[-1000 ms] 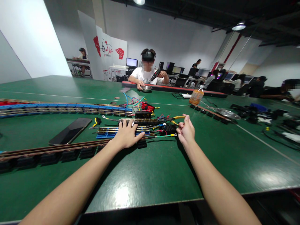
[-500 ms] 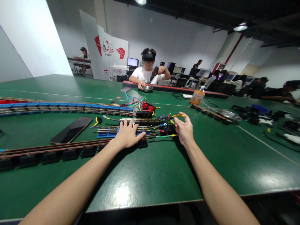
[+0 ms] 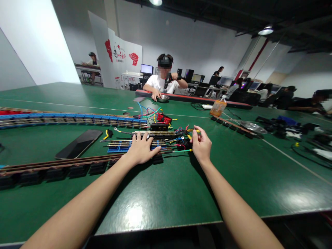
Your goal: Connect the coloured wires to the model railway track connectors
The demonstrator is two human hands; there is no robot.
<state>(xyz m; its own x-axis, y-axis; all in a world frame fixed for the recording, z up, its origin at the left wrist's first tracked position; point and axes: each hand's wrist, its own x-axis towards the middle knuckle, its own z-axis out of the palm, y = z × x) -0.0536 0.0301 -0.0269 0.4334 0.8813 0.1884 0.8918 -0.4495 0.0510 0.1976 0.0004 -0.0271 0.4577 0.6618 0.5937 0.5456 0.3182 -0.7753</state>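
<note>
My left hand (image 3: pixel 141 149) lies flat, fingers spread, on short track pieces (image 3: pixel 121 145) with brass rails on blue and black bases. My right hand (image 3: pixel 201 145) is just to the right, with thumb and fingers pinched around the yellow handles of small pliers (image 3: pixel 192 130). Under and beside it lies a tangle of red, blue and green wires (image 3: pixel 180 140) around a black block. A green wire (image 3: pixel 181 150) runs along the table between my hands.
A dark phone (image 3: pixel 79 143) lies left of the track pieces. A long blue track (image 3: pixel 72 120) and a brown track (image 3: pixel 59 162) cross the green table (image 3: pixel 166 193). A bottle (image 3: pixel 217 106) and metal bowl (image 3: pixel 252 126) stand to the right. Opposite, a person (image 3: pixel 164 83) holds a drill.
My right hand has moved left and closed its fingers on the yellow pliers handles. My left hand has stayed on the track. The person opposite has raised the drill.
</note>
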